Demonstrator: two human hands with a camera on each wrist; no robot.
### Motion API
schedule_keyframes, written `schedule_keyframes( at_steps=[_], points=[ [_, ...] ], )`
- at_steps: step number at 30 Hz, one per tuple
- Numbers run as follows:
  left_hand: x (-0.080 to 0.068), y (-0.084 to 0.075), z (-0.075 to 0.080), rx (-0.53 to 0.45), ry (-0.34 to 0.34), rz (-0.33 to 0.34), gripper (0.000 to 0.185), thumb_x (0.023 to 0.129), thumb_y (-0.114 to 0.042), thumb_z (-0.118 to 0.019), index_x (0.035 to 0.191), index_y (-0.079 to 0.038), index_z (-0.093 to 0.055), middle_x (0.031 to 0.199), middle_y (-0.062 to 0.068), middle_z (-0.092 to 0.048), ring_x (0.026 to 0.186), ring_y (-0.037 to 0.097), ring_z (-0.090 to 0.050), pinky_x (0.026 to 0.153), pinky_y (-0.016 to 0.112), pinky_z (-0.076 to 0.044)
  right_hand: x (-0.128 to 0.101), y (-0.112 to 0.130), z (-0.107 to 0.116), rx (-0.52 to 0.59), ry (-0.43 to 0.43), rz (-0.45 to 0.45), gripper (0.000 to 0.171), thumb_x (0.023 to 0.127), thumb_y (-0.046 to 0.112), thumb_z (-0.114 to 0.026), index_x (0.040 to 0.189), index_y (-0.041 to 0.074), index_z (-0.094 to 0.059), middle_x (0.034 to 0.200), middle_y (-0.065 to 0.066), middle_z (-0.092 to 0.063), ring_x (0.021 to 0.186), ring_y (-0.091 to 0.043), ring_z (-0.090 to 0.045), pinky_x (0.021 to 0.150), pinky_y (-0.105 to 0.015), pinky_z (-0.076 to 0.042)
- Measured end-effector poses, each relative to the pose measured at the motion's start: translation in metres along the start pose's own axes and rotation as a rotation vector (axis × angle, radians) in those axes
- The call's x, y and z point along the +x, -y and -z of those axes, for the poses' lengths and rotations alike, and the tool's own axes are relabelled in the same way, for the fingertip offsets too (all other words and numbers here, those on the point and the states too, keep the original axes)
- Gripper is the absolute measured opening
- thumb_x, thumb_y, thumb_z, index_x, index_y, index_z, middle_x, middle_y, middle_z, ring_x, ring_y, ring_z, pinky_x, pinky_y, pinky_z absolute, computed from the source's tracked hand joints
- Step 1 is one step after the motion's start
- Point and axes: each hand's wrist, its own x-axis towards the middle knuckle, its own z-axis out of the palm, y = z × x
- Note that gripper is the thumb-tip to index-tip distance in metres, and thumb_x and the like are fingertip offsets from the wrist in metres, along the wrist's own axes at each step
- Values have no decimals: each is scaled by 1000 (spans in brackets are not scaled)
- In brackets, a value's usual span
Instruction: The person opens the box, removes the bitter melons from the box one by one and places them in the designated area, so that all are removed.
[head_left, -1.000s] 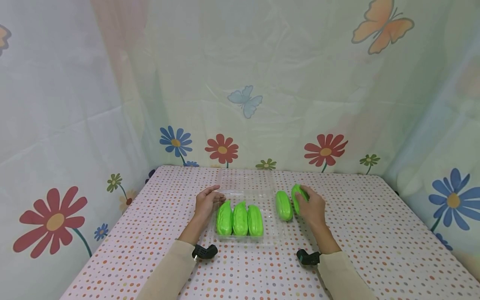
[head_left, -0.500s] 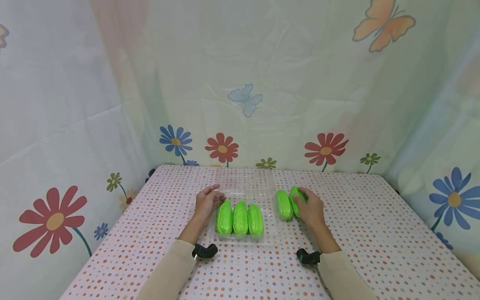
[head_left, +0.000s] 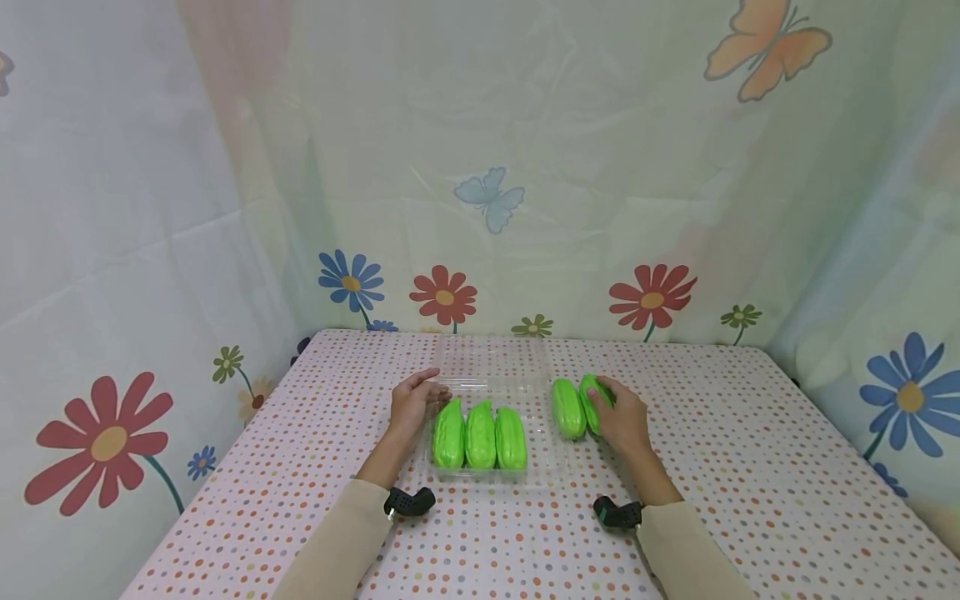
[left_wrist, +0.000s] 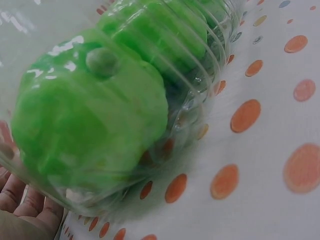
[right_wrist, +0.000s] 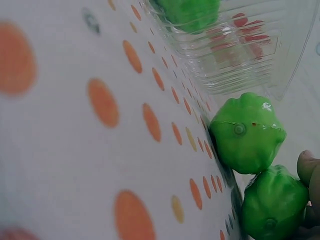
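A clear plastic tray (head_left: 542, 467) holds three green toy gourds (head_left: 480, 437) side by side. My left hand (head_left: 414, 402) rests with relaxed fingers against the tray's left side; in the left wrist view its fingers (left_wrist: 22, 202) lie by the tray wall (left_wrist: 210, 65), with the nearest gourd (left_wrist: 90, 125) behind the plastic. Right of the tray a loose gourd (head_left: 567, 408) lies on the table. My right hand (head_left: 606, 402) curls round another gourd (head_left: 591, 388) that touches the loose one. The right wrist view shows the loose gourd (right_wrist: 247, 132), the held gourd (right_wrist: 272, 202) and a fingertip (right_wrist: 307, 167).
The tray's clear lid (head_left: 495, 360) lies open behind it. The table carries a dotted cloth (head_left: 750, 467). Flowered curtains (head_left: 225, 208) close in the back and both sides. Black wrist cameras (head_left: 408, 502) sit on both sleeves.
My right hand has slid the held gourd a little left, up against the loose gourd. The left hand and the tray have not moved.
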Motion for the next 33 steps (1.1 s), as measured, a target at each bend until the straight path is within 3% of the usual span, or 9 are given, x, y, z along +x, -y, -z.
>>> schedule_keyframes(
  at_steps=[8,15,23,30,33],
  points=[
    [-1,2,1,-4,-5,2,43,94,2,-53,136,8,-57,89,14,-72,79,19,-73,78,32,-62,-1,-4,-3,-1,16,-39,54,109,30,-45,151,-3,-41,154,-28,-40,144,-46,-34,119,-60,-29],
    [-1,-1,1,-9,19,6,44,95,-1,-55,139,6,-55,94,15,-72,85,20,-73,89,39,-60,0,-2,-2,15,11,-53,55,108,30,-44,153,-2,-39,154,-29,-40,144,-46,-35,119,-60,-29],
    [-2,-2,1,-11,26,0,43,97,0,-53,139,7,-54,107,29,-68,85,20,-73,88,40,-60,1,0,4,63,-24,-59,52,108,29,-42,152,1,-42,152,-29,-43,141,-47,-40,115,-61,-35],
    [0,-1,1,-15,15,3,43,96,1,-54,138,7,-55,95,16,-71,83,19,-72,86,37,-61,0,2,6,111,-109,-52,51,108,29,-40,149,0,-45,153,-27,-43,142,-45,-39,116,-62,-33],
    [1,0,1,-18,15,15,44,96,1,-54,139,6,-54,92,12,-71,84,20,-73,89,39,-60,-1,2,7,131,-146,-40,50,108,29,-39,149,0,-47,150,-26,-47,130,-43,-50,107,-58,-42]
  ],
)
